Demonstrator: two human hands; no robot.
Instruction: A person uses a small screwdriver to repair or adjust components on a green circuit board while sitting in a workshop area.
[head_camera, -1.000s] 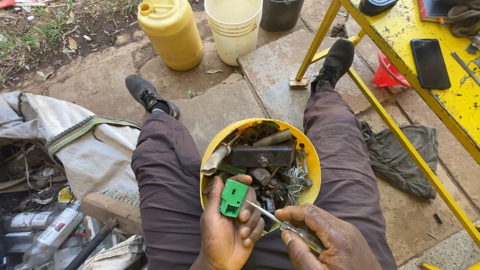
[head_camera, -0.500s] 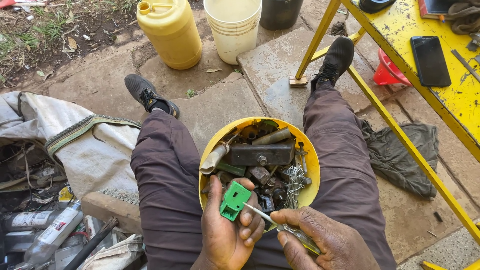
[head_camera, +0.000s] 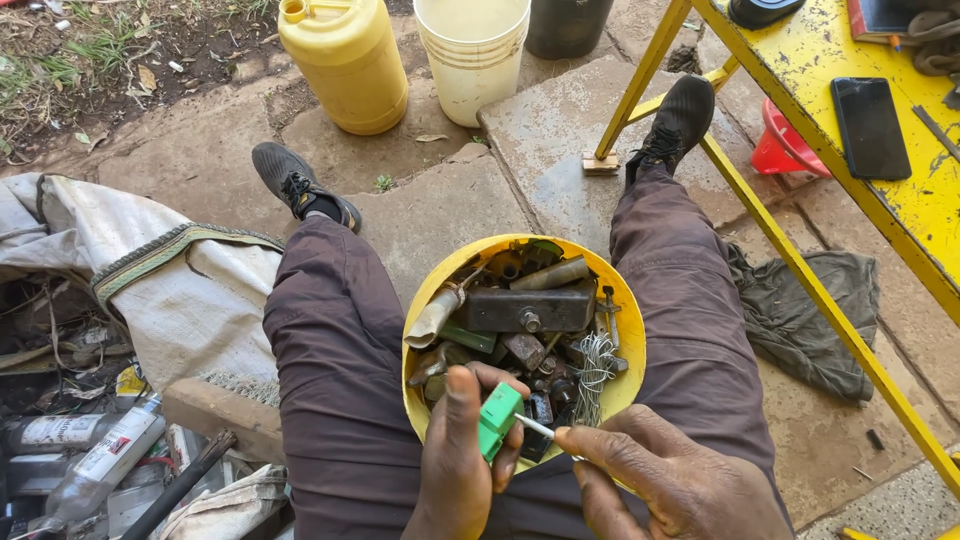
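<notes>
At the frame's bottom centre, my left hand (head_camera: 465, 460) pinches a small green plastic block (head_camera: 497, 421); my right hand (head_camera: 670, 480) pinches a thin metal tool (head_camera: 535, 427) against it, over the yellow round bowl of scrap metal (head_camera: 620, 300).

Glossy yellow plastic bowl (head_camera: 622, 310); rusty metal scrap (head_camera: 525, 310).

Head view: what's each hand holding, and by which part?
Left hand pinches a small green plastic part by its sides. Right hand grips a thin metal tool at its rear end.

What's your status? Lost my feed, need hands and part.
Left hand grips green plastic part. Right hand holds thin metal tool against it. Yellow bowl of scrap metal sits on lap.
</notes>
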